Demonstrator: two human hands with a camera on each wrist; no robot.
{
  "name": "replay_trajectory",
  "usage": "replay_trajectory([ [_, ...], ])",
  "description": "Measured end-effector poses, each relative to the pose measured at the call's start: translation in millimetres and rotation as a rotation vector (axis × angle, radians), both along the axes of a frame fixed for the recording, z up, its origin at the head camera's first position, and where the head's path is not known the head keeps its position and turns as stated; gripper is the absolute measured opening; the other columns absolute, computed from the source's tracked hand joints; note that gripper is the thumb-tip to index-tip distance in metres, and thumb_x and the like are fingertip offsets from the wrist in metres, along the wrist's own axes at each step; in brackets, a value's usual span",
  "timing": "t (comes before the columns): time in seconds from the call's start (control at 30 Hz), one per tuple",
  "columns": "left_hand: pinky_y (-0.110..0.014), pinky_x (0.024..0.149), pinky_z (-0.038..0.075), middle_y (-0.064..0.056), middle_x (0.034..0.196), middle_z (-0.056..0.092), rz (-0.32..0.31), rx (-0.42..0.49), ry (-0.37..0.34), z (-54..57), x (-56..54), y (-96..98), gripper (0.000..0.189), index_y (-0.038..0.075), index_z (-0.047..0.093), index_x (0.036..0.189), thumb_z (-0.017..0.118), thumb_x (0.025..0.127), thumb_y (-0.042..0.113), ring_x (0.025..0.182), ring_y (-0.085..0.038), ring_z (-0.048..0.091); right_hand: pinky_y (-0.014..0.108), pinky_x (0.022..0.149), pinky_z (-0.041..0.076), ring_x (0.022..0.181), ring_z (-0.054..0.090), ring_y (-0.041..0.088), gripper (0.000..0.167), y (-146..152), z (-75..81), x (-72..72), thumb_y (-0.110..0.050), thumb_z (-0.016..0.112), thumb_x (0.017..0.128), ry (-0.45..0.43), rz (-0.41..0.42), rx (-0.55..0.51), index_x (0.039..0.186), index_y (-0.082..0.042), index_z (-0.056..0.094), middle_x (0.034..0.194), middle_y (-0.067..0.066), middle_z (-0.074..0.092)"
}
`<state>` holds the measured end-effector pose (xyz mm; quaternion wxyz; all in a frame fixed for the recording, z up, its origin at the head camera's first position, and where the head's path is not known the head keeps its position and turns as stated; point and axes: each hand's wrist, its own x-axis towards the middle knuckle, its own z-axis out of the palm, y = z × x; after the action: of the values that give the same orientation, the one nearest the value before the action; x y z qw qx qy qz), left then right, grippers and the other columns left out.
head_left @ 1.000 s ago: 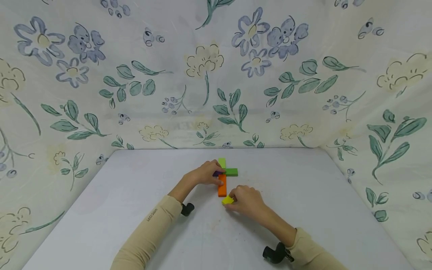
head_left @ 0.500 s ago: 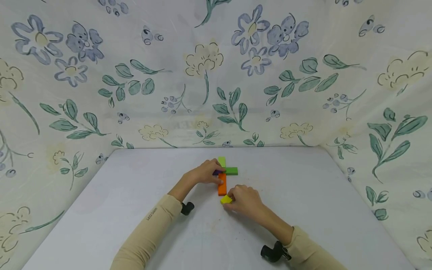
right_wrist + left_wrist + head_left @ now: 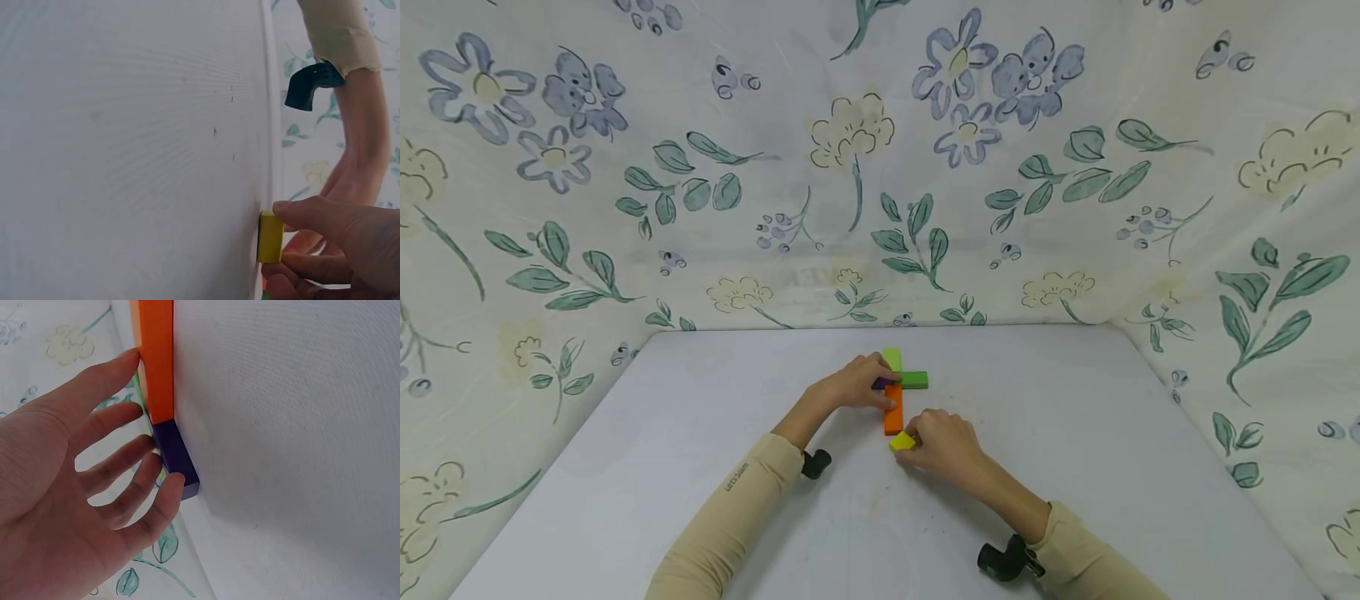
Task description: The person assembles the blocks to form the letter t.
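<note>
Several wooden-looking blocks form a cross on the table: light green (image 3: pixel 892 359) at the far end, green (image 3: pixel 914 381) to the right, purple (image 3: pixel 882 384) to the left, orange (image 3: pixel 892 421) running toward me. My left hand (image 3: pixel 853 383) rests against them. In the left wrist view its thumb touches the side of the orange block (image 3: pixel 157 362), while loosely extended fingers lie along the purple block (image 3: pixel 177 453). My right hand (image 3: pixel 949 443) pinches a yellow block (image 3: pixel 902 442) at the near end of the orange one. Thumb and fingers grip that yellow block (image 3: pixel 270 237) in the right wrist view.
A white table (image 3: pixel 737 375) carries the blocks, with flower-printed cloth (image 3: pixel 820 208) behind it and at both sides. Black wrist cameras sit below each forearm, one at the left sleeve (image 3: pixel 816 464) and one at the right sleeve (image 3: pixel 1003 561).
My right hand has shifted slightly left, bringing the yellow block closer under the orange one's near end; it barely moves in the last half second. The left hand stays on the blocks.
</note>
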<state>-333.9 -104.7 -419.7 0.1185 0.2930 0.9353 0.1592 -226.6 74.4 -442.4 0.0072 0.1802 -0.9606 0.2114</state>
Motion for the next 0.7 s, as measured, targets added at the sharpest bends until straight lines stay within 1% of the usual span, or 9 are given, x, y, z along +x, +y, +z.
replay_trajectory([
  [0.43, -0.035, 0.095, 0.044, -0.010, 0.124, 0.057, 0.003, -0.002, 0.002, 2.8, 0.4, 0.6, 0.051, 0.014, 0.064, 0.132, 0.077, 0.085, 0.030, 0.107, -0.023, 0.049, 0.021, 0.052, 0.043, 0.057, 0.048, 0.011, 0.031, -0.8, 0.4, -1.4, -0.035, 0.082, 0.078, 0.005, 0.001, -0.004, 0.091, -0.007, 0.077, 0.072, -0.001, 0.063],
  [0.6, -0.035, 0.095, 0.045, -0.011, 0.124, 0.057, 0.007, 0.006, -0.012, 2.0, 3.0, -0.1, 0.051, 0.015, 0.064, 0.132, 0.077, 0.085, 0.030, 0.106, -0.023, 0.048, 0.021, 0.053, 0.042, 0.057, 0.048, 0.011, 0.031, -0.4, -0.7, -0.2, -0.036, 0.081, 0.078, -0.011, 0.001, 0.002, 0.090, -0.007, 0.077, 0.073, -0.001, 0.062],
  [0.7, -0.035, 0.095, 0.045, -0.011, 0.124, 0.057, 0.003, 0.005, -0.007, 1.8, 3.0, -0.1, 0.050, 0.014, 0.064, 0.132, 0.077, 0.085, 0.029, 0.106, -0.023, 0.048, 0.020, 0.053, 0.041, 0.058, 0.048, 0.010, 0.033, 0.2, -0.9, 0.3, -0.038, 0.081, 0.078, 0.002, 0.004, 0.002, 0.092, -0.007, 0.077, 0.074, -0.001, 0.062],
])
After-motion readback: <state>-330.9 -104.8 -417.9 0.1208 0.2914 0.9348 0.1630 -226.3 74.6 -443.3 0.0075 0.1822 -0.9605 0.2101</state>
